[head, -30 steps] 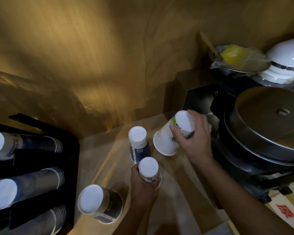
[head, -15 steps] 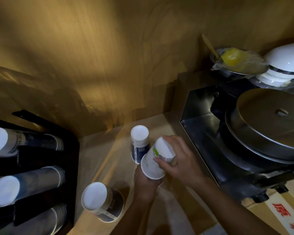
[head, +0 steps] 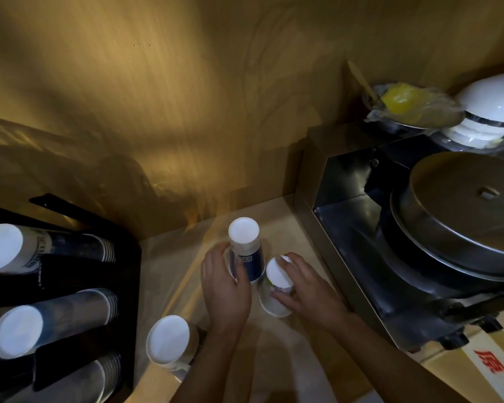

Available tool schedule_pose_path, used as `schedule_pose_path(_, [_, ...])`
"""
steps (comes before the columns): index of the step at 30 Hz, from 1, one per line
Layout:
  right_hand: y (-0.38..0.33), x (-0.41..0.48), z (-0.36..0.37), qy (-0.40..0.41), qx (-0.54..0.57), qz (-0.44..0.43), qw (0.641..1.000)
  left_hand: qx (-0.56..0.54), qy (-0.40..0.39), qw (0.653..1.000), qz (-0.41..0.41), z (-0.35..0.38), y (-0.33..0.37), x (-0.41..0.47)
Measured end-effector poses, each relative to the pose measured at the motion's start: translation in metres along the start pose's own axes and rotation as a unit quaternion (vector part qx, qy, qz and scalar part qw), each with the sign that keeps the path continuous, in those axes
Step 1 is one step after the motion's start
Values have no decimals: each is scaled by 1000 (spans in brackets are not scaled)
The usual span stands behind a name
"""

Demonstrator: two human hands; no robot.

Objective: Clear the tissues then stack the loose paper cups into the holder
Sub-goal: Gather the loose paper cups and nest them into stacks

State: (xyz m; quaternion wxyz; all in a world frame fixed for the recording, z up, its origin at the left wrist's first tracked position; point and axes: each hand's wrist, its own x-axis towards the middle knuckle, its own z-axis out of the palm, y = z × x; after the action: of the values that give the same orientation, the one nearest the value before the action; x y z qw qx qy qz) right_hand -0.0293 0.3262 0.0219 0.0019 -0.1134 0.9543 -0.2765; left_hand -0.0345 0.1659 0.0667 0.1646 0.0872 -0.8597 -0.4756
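Nearest the camera, on the pale desk (head: pixel 288 359): a short upturned stack of paper cups (head: pixel 169 343), white base up, standing alone just left of the left forearm. Above it, the left hand (head: pixel 226 289), fingers curled round the dark blue side of a taller upturned cup stack (head: pixel 245 251), thumb on the near face, holding it. Just beside, to the right, the right hand (head: pixel 304 289) wrapped over a white cup stack (head: pixel 275 286), also base up, fingertips on its top edge and thumb low on its wall; rim seemingly down on the desk, though too dim to be sure. Blue and white stacks close together, perhaps touching. Off to the left, a black cup holder (head: pixel 79 274) with three slots, each carrying a row of nested cups lying on their sides, white bases toward the camera. To the right, a steel appliance with a round metal lid (head: pixel 466 210). Farther back on the right, stacked white bowls (head: pixel 495 112) and a plastic-wrapped dish with something yellow (head: pixel 402 103). Behind everything, a wood-grain wall (head: pixel 186 97).
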Motion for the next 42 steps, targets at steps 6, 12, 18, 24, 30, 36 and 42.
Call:
schedule_pose_path(6, [6, 25, -11, 15, 14, 19, 1000, 279, -143, 926, 212, 4, 25, 35])
schedule_pose_path(12, [10, 39, -16, -5, -57, 47, 997, 305, -208, 916, 159, 6, 8, 34])
schedule_pose_path(18, [-1, 42, -21, 29, -135, 42, 990, 274, -212, 919, 189, -8, 16, 39])
schedule_pose_path(24, [-40, 51, -40, 106, -87, -63, 989, 231, -109, 953, 166, -46, 22, 43])
schedule_pose_path(30, [-92, 52, -25, -58, 79, -161, 982, 179, -61, 976, 109, -97, 5, 26])
schedule_pose_path(36, [-129, 34, 20, -254, 106, -224, 935, 137, -68, 987, -42, -131, -32, -9])
schedule_pose_path(42, [-136, 17, 47, -280, 165, -147, 934, -71, -171, 970, -158, -139, -52, -44])
